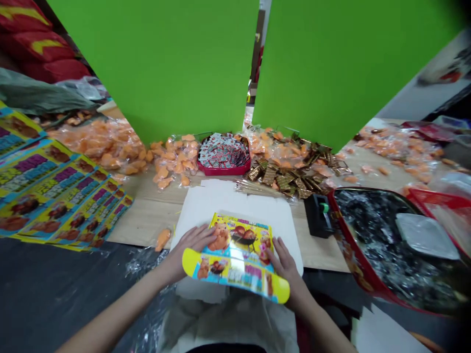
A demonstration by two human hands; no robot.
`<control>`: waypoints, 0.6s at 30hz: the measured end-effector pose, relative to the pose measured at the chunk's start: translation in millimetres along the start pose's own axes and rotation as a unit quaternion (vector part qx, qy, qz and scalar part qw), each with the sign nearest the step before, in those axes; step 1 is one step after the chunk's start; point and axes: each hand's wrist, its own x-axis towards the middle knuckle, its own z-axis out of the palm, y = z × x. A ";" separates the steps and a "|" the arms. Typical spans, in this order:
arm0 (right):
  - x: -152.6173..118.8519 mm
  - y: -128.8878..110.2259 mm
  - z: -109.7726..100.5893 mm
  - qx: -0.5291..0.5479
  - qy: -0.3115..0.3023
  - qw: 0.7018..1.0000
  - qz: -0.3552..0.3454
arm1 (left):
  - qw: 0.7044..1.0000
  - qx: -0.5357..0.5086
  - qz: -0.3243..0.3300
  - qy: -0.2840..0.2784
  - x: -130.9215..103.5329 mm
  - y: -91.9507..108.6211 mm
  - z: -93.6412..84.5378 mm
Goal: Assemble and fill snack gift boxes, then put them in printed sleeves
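A yellow and blue printed cardboard box (241, 247) with bear and grill pictures lies in front of me, its long rounded flap standing out toward me. My left hand (194, 243) holds its left side, fingers stretched over the edge. On the right side, my right hand (286, 267) holds the box with fingers along the edge; its thumb is hard to make out. Beneath the box is a white cardboard sheet (198, 206). One orange piece (163, 239) lies left of my left hand.
A red tray of small printed packets (224, 170) stands behind the sheet, between bagged orange pieces (176, 159) and gold-brown sachets (283, 179). Printed boxes (62, 191) are stacked left. At right are a black tape dispenser (318, 215) and a red tub (349, 255). Green panels (165, 63) rise behind.
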 end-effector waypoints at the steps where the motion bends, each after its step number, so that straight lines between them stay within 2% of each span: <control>1: 13.7 3.4 -6.0 0.041 0.010 0.999 0.007 | 0.999 -0.041 0.001 -0.002 14.1 3.5 -12.5; 3: 42.1 9.6 -19.5 0.138 0.002 0.987 0.079 | 0.990 -0.138 -0.019 -0.012 43.3 7.5 -33.3; 4: 54.6 12.4 -26.4 0.189 -0.025 0.973 0.133 | 0.980 -0.195 -0.046 -0.020 56.8 7.7 -39.1; 6: 73.9 19.2 -39.8 0.271 -0.100 0.930 0.226 | 0.947 -0.298 -0.116 -0.020 78.8 5.8 -39.8; 8: 86.7 29.5 -54.3 0.313 -0.129 0.902 0.266 | 0.920 -0.357 -0.164 0.009 92.4 3.1 -30.7; 10: 99.1 41.8 -71.2 0.296 -0.094 0.908 0.280 | 0.911 -0.374 -0.169 0.031 97.9 1.4 -20.5; 12: 116.4 51.4 -88.3 0.246 -0.078 0.929 0.267 | 0.913 -0.371 -0.167 0.033 97.9 1.1 -15.1; 13: 127.3 54.0 -95.5 0.215 -0.100 0.940 0.245 | 0.913 -0.369 -0.169 0.032 96.9 1.4 -14.5; 15: 151.0 54.6 -105.1 0.154 -0.185 0.950 0.198 | 0.913 -0.368 -0.173 0.030 95.0 2.4 -16.0; 17: 171.5 51.1 -107.9 0.117 -0.255 0.942 0.186 | 0.908 -0.377 -0.179 0.032 94.1 3.5 -18.2; 18: 178.8 48.7 -107.4 0.105 -0.271 0.937 0.192 | 0.906 -0.382 -0.182 0.034 94.0 4.0 -18.9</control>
